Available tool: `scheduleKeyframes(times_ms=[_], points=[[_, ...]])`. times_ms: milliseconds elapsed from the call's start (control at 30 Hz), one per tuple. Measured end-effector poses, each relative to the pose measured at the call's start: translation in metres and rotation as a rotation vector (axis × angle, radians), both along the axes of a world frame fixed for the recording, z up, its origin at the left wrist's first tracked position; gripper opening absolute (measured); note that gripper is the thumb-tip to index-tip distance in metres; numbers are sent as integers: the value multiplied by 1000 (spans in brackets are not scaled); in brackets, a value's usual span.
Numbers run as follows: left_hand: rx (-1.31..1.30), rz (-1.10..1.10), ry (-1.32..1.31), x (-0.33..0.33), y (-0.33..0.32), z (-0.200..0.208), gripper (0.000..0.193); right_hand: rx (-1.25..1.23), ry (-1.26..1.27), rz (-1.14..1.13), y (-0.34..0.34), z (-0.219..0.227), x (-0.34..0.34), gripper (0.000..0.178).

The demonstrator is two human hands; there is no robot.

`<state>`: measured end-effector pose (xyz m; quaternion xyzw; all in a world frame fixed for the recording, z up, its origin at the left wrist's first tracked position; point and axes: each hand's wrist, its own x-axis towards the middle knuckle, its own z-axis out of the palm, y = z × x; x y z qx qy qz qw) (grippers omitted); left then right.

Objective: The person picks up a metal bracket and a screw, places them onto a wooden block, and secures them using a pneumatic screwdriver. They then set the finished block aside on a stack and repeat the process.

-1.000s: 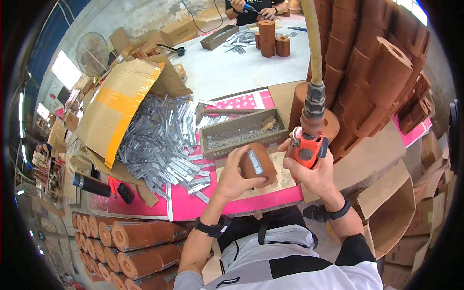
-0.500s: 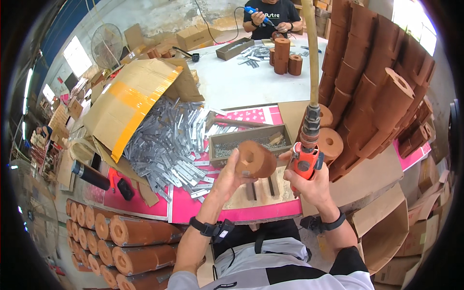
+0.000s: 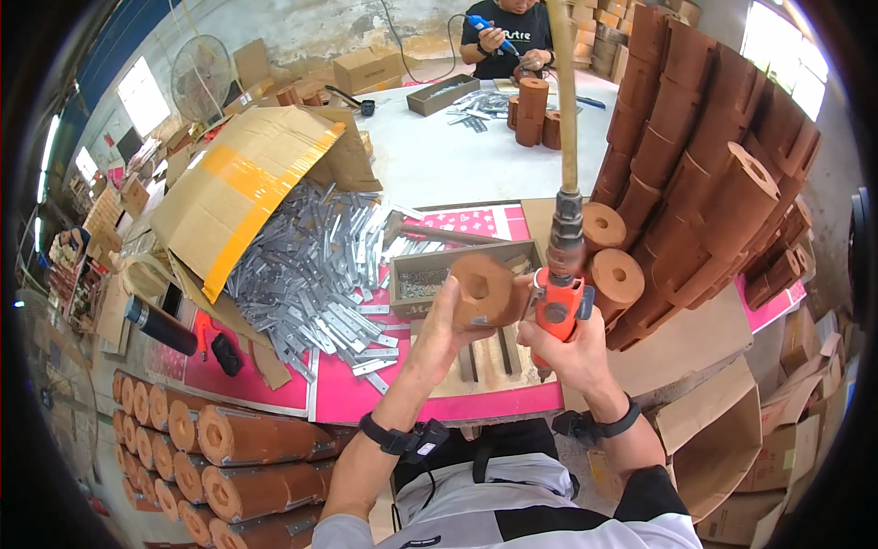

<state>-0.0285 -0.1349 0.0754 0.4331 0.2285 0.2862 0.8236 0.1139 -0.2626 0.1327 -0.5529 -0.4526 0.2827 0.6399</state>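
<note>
My left hand [image 3: 433, 343] is wrapped around a short brown cylinder [image 3: 485, 285] with a hole through its middle, held tilted with its end face toward me. Close by on the right, my right hand [image 3: 574, 352] grips a red air tool [image 3: 560, 309]. A metal fitting joins it to a tan hose [image 3: 563, 101] running upward. The tool is right against or just beside the cylinder's right side; its working tip is hidden. Beneath the cylinder sits a wooden tray [image 3: 402, 306] of small metal fasteners, and below that a wooden board [image 3: 439, 377] with two dark slots or bars.
A cardboard box [image 3: 247, 183] spills grey metal strips [image 3: 311, 284] at left. Stacked brown cylinders [image 3: 681, 156] rise at right; more [image 3: 242, 437] lie lower left. A hammer [image 3: 448, 233] lies behind the tray. Across the table a person [image 3: 512, 41] holds a blue tool.
The cylinder has turned so its end face points more toward me. My right hand and the red tool have moved left, closer to the cylinder. The view has shifted slightly.
</note>
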Motion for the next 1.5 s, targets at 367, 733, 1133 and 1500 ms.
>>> scheduleKeyframes(times_ms=[367, 733, 1133, 1500], points=[[56, 48, -30, -3, 2, -3, 67, 22, -23, 1, 2, -16, 4, 42], [38, 73, -49, -7, 0, -13, 62, 32, -58, 13, 4, -15, -1, 35], [283, -58, 457, -24, 1, -45, 70, 69, -120, -86, -7, -4, 17, 39], [360, -152, 544, -14, 9, -40, 66, 70, -101, -84, -5, -6, 15, 34]])
